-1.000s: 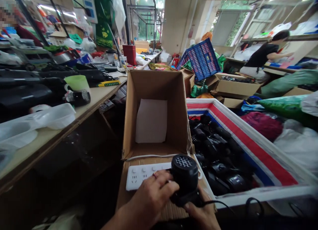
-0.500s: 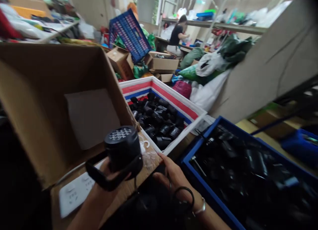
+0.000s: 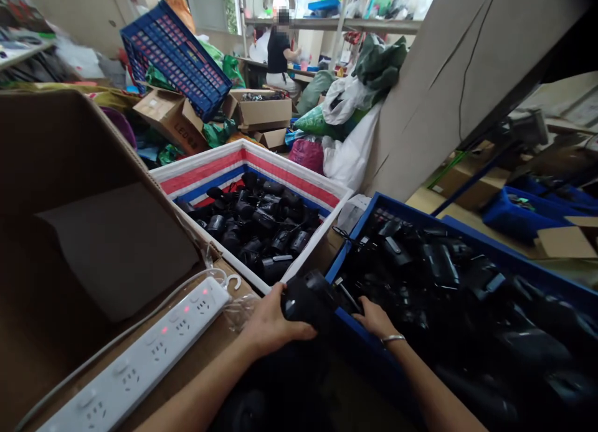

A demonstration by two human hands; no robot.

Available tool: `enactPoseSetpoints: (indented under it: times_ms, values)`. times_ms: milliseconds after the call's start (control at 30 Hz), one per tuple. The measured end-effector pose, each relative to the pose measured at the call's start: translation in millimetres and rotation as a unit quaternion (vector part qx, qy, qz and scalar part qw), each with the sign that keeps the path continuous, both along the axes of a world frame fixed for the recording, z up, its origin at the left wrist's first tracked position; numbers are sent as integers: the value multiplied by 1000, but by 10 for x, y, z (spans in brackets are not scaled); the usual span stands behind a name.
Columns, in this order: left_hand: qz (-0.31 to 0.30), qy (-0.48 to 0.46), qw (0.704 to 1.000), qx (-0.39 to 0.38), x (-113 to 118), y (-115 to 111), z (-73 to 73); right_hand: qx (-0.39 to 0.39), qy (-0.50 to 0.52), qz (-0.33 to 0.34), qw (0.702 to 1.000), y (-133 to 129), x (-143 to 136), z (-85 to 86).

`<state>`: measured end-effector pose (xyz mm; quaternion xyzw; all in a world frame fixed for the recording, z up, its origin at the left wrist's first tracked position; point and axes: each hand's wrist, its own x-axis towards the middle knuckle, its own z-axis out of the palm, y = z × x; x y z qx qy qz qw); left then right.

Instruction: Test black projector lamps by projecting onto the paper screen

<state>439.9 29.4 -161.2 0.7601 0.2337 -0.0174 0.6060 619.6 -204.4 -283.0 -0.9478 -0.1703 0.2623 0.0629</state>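
Note:
My left hand [image 3: 273, 320] grips a black LED lamp [image 3: 306, 298], its thumb and fingers around the side of the dark round body. Just to its right, my right hand [image 3: 377, 320] is at the near edge of a blue crate [image 3: 374, 345], with its fingers curled in. What it holds, if anything, is lost among the dark parts. A thin pale stick-like piece [image 3: 346, 293] lies at its fingertips. Black housings [image 3: 439, 264] fill the crate. More black lamps [image 3: 261, 220] lie in a white-rimmed box [image 3: 322, 195] with red and blue stripes.
A white power strip [image 3: 159, 351] with red lights lies on cardboard at left, before an open carton [image 3: 70, 145]. Behind are a tilted blue basket [image 3: 172, 58], cartons [image 3: 264, 111] and sacks [image 3: 350, 139]. A co-worker [image 3: 280, 55] sits at a far bench.
The view has swung right. My left hand has carried the lamp from beside the carton across to the blue crate. My right hand has moved onto the crate's edge.

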Motion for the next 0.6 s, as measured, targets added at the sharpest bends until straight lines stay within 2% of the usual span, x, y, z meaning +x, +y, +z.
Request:
enactPoseSetpoints:
  times_ms: [67, 167, 233, 333, 433, 500, 600]
  values:
    - [-19, 28, 999, 35, 183, -67, -134, 15, 4, -12, 1000, -56, 23, -103]
    - [-29, 41, 998, 44, 390, -114, -353, 62, 0, -33, 998, -165, 17, -77]
    - [-34, 52, 997, 52, 474, -124, -482, 108, -2, -44, 993, -257, -29, 50]
    - [-44, 67, 995, 67, 522, -119, -608, 180, 12, -49, 982, -389, -171, 346]
    - [-63, 82, 991, 79, 524, -100, -652, 265, 37, -48, 962, -437, -343, 671]
    - [-74, 88, 990, 85, 528, -89, -660, 319, 19, -38, 947, -411, -430, 842]
    - [-83, 93, 988, 88, 540, -77, -674, 354, -49, 19, 934, -336, -513, 945]
